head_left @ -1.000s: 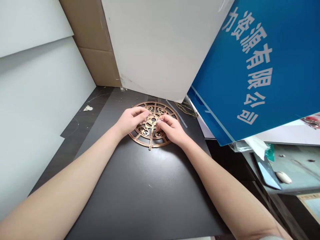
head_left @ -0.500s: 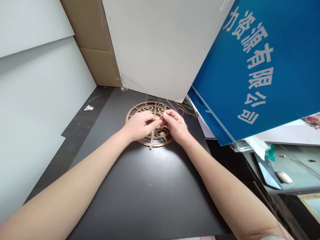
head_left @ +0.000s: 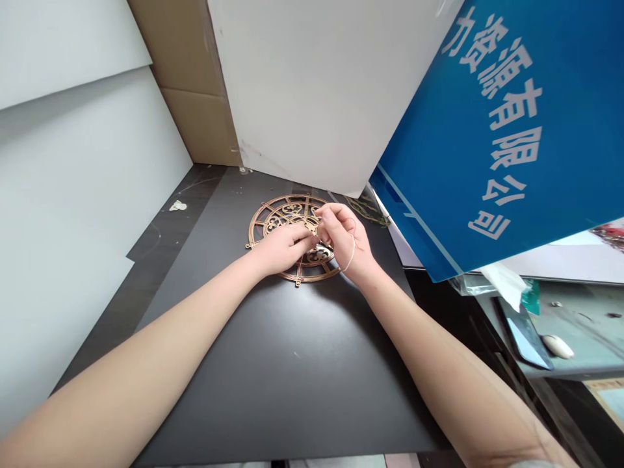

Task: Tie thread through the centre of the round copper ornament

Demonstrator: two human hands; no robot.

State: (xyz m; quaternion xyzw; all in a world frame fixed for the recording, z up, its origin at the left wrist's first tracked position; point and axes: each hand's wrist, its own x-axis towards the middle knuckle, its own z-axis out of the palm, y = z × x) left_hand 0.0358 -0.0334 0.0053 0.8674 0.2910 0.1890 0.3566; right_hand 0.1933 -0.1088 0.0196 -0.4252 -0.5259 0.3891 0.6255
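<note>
A round bronze-coloured openwork metal frame [head_left: 291, 211] with scrolled cutouts lies flat on a black board [head_left: 287, 380]. My left hand [head_left: 283, 248] rests across its near half, fingers reaching toward my right hand. My right hand [head_left: 342, 239] sits over the frame's right side, fingertips pinched together close to the left fingers. A thin pale thread [head_left: 350, 255] curves in a loop beside my right hand. Its ends disappear among my fingers, and the hands hide the frame's centre.
A white board [head_left: 312, 84] and a blue sign [head_left: 492, 130] with white characters lean in at the far side, beside cardboard [head_left: 188, 84]. A tangled green strand [head_left: 366, 211] lies past the frame. A phone [head_left: 524, 341] and a white mouse [head_left: 557, 346] lie low at right.
My hands have closed in over the frame, and the left now lies across its near half. My right hand has shifted slightly farther away, and the pale thread loop shows beside it.
</note>
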